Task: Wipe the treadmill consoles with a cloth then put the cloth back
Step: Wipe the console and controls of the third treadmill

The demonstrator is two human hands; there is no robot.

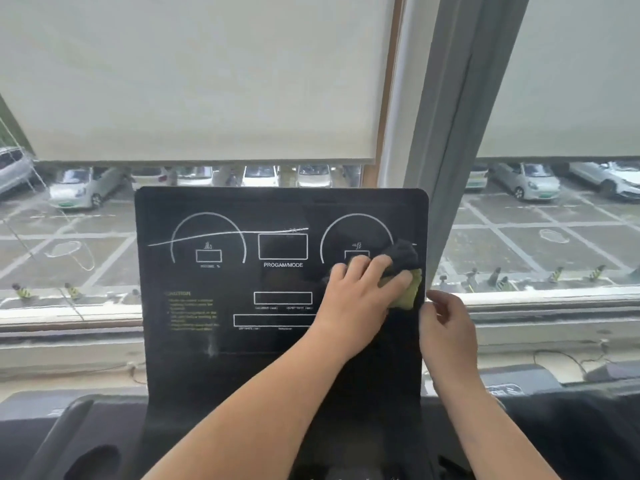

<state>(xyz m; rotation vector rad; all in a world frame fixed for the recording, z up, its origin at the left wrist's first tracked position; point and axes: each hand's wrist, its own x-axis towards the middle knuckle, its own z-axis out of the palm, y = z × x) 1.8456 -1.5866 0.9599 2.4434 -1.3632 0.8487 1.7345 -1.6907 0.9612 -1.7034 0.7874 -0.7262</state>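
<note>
The black treadmill console (225, 341) stands upright in front of me, with white dials and display boxes printed on it. My left hand (360, 292) reaches across to its right side and holds a bunched cloth (403, 258), dark on top and yellow-green below, pressed against the panel under the right dial. The cloth shows above and to the right of my fingers. My right hand (446, 327) is at the console's right edge with curled fingers, gripping that edge at mid height.
Behind the console is a window with two lowered roller blinds (194, 81) and a grey frame post (446, 133). A car park lies outside. The windowsill (69, 327) runs behind. The dark treadmill tray (86, 445) sits at the bottom.
</note>
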